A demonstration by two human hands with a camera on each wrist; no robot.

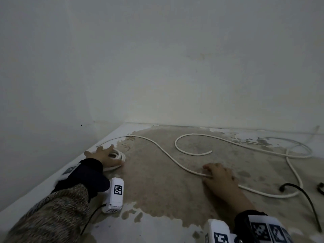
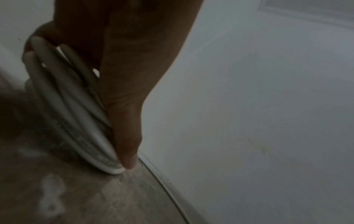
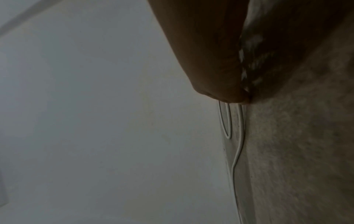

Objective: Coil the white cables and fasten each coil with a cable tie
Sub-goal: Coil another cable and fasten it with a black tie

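Observation:
A small coil of white cable (image 1: 120, 153) lies on the floor near the left wall. My left hand (image 1: 103, 155) rests flat on it with the fingers spread. In the left wrist view the thumb (image 2: 124, 121) lies along the coil (image 2: 76, 113). A loose white cable (image 1: 166, 153) snakes from beside the coil across the floor to my right hand (image 1: 219, 176), whose curled fingers pinch it against the floor. A second white cable (image 1: 177, 146) curls in a hook further back. The right wrist view shows thin cable loops (image 3: 238, 148) beyond the hand (image 3: 210, 60).
White walls (image 1: 157, 67) close off the back and left of the stained floor (image 1: 157, 190). A black cable (image 1: 301, 192) arcs along the floor at the right edge. More white cable loops (image 1: 298, 155) lie at the back right.

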